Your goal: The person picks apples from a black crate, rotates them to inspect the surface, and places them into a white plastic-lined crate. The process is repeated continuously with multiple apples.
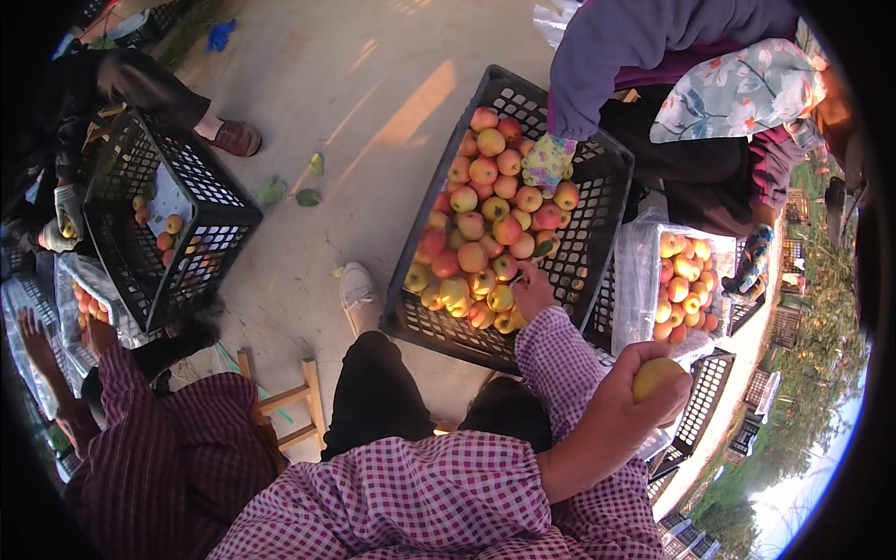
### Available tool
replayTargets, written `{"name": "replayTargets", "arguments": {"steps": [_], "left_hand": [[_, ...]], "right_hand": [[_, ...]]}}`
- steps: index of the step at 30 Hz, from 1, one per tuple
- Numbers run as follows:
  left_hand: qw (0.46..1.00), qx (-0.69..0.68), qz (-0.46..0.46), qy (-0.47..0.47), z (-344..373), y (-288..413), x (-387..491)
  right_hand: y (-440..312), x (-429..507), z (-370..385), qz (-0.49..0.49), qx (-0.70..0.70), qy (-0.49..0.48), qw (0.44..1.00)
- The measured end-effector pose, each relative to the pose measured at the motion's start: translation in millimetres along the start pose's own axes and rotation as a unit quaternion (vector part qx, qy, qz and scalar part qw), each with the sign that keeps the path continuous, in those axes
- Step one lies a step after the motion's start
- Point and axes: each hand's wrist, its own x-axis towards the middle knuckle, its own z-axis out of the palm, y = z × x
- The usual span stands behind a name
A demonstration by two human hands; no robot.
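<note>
My left arm, in a checked sleeve, crosses over my right arm. In my left hand (616, 416) is a yellowish apple (656, 380), held up to the right, near a plastic-lined box (633, 301). My right hand (535, 288) reaches into a black plastic crate (595, 210), its fingers curled against the red and yellow apples (483, 231) piled there. Whether it grips one is hidden. Across the same crate, a co-worker's hand in a floral glove (549, 162) touches the pile. The lined box holds more apples (684, 287).
Another black crate (147, 280) with a few apples stands at the left, beside a second lined box (70, 280). Two people work there. A wooden stool (311, 399) is left of my legs. Leaves (271, 190) and a blue glove (220, 35) lie on the concrete ground.
</note>
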Motion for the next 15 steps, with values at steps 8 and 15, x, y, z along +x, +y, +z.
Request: {"name": "replayTargets", "arguments": {"steps": [8,15], "left_hand": [[0.994,0.033,-0.054,0.093,-13.7,27.6,-3.8],[0.998,0.043,-0.020,0.043,-15.6,11.0,-3.8]], "right_hand": [[4.7,37.2,57.0,-0.017,-0.400,0.029,0.916],[22.8,31.4,35.4,0.014,-0.190,0.094,0.977]]}}
